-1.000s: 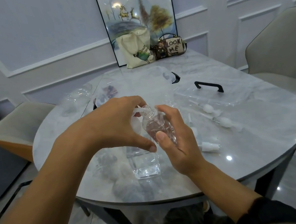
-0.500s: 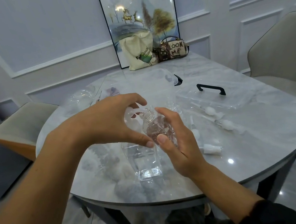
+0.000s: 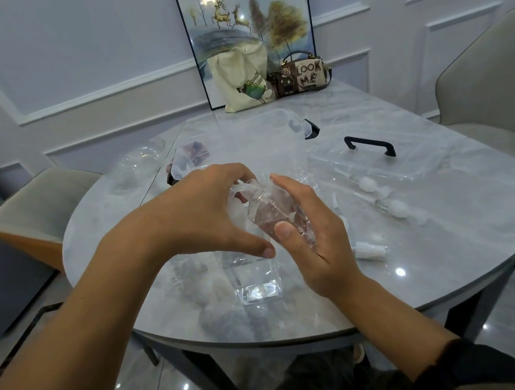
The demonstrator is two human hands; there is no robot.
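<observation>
- The small bottle (image 3: 271, 218) is held above the table (image 3: 441, 224), just right of the frame's middle. It is tilted, with its neck pointing up and to the left.
- The right hand (image 3: 314, 242) wraps the bottle's body, thumb across the front and fingers behind. This is a narrow, closed grip.
- The left hand (image 3: 201, 212) curls its fingers over the bottle's mouth and appears to pinch a white piece (image 3: 243, 190) there. The knuckles hide whether that piece is seated on the neck.
- The step in hand is probably fitting or turning the white piece on the neck.
- To do it well, the right hand should only brace the bottle. Squeezing thin clear walls can bend the neck out of round.
- The white piece should line up straight with the neck before any twisting, and only the left fingertips should turn it.
- The work is best kept low over the table, because a second clear bottle (image 3: 254, 277) stands directly below the hands and could be knocked over.
- A loose white cap (image 3: 370, 251) lies at middle right, well clear of both hands.
</observation>
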